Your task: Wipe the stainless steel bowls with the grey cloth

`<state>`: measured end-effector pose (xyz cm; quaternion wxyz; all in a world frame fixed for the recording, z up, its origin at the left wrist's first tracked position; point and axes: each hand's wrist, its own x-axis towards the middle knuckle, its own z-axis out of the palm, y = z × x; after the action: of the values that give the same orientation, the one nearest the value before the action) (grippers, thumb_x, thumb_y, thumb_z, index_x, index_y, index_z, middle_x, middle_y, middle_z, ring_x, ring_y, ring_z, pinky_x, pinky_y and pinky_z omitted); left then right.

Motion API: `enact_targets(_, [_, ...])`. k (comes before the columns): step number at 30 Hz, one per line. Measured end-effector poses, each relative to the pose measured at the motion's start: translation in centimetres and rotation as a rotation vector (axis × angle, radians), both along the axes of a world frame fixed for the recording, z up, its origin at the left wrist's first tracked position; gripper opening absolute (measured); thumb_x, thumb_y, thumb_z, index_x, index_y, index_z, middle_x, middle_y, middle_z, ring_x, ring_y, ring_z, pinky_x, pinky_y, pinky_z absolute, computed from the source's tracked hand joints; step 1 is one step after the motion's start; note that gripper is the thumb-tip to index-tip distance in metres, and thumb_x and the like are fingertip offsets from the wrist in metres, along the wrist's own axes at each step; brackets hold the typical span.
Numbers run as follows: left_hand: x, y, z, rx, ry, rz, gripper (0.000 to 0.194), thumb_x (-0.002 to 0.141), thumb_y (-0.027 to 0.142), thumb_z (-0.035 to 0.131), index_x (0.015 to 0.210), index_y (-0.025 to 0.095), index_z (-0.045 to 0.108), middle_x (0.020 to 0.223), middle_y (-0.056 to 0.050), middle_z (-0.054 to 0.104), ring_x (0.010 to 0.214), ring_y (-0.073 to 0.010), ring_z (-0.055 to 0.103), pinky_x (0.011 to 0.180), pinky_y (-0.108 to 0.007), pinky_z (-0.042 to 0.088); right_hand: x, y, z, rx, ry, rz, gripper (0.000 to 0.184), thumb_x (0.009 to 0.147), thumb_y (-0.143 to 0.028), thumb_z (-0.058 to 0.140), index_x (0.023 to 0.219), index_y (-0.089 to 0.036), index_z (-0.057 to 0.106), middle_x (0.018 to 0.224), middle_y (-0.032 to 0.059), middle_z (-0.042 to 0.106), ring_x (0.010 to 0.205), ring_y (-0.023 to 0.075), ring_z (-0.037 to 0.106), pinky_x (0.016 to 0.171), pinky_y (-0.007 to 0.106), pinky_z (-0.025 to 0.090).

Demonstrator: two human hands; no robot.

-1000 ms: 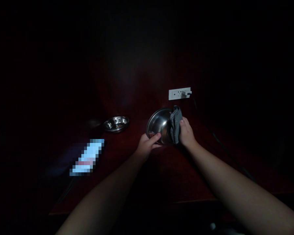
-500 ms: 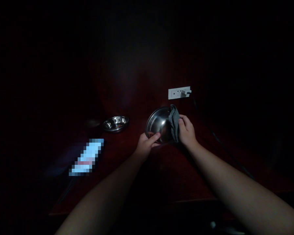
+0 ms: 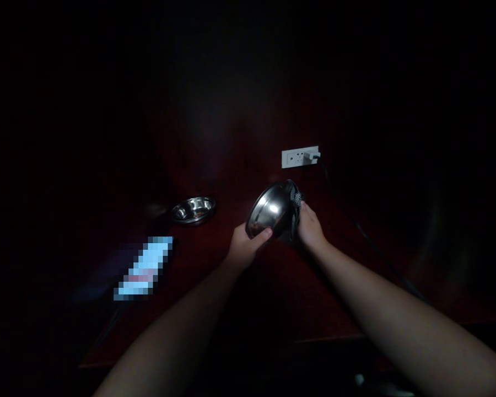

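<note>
A shiny metal bowl (image 3: 270,208) is tipped on its side above the dark red table. My left hand (image 3: 244,243) grips its rim at the lower left, the thumb lying across the outer wall. Against the bowl's base on the right is a crumpled grey checked cloth (image 3: 295,207). My right hand (image 3: 311,226) is closed on this cloth and presses it to the metal; some of its fingers are hidden behind the cloth.
Another metal bowl (image 3: 193,210) stands upright at the left on the table (image 3: 314,309). Nearer lies a bright, pixelated flat object (image 3: 144,269). At the back is a white socket panel (image 3: 300,157) with a plug, whose cable (image 3: 372,242) runs down to the right.
The bowl has turned a little in my left hand. The cloth has shifted and bunched up on the base, with my right hand moving slightly left along with it.
</note>
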<state>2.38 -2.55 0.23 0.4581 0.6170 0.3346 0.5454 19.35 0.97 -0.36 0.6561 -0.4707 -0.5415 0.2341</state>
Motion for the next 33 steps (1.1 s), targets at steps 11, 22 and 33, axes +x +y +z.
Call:
enact_targets(11, [0.19, -0.19, -0.12, 0.078, 0.074, 0.003, 0.025, 0.073, 0.032, 0.064, 0.084, 0.010, 0.065, 0.084, -0.007, 0.069, 0.079, -0.0186, 0.062, 0.075, -0.029, 0.047, -0.49, -0.13, 0.17, -0.019, 0.100, 0.001, 0.058, 0.083, -0.062, 0.033, 0.102, -0.016, 0.062, 0.108, 0.0093, 0.065, 0.107, 0.0243, 0.056, 0.099, 0.042, 0.036])
enact_targets(22, [0.00, -0.17, -0.22, 0.093, 0.142, -0.007, 0.026, 0.074, 0.033, 0.062, 0.086, 0.010, 0.065, 0.083, -0.007, 0.068, 0.079, -0.0185, 0.061, 0.075, -0.029, 0.045, -0.40, 0.03, 0.12, -0.066, 0.132, 0.032, 0.055, 0.082, -0.060, 0.036, 0.107, -0.019, 0.061, 0.115, 0.0068, 0.063, 0.112, 0.0242, 0.054, 0.101, 0.041, 0.035])
enact_targets(33, [0.01, -0.33, -0.32, 0.079, 0.219, -0.036, 0.026, 0.077, 0.034, 0.060, 0.084, 0.010, 0.067, 0.075, -0.004, 0.066, 0.071, -0.0159, 0.058, 0.069, -0.028, 0.042, -0.40, 0.27, -0.41, -0.032, 0.140, 0.062, 0.050, 0.084, -0.057, 0.037, 0.111, -0.021, 0.060, 0.117, 0.0050, 0.063, 0.113, 0.0229, 0.054, 0.102, 0.040, 0.036])
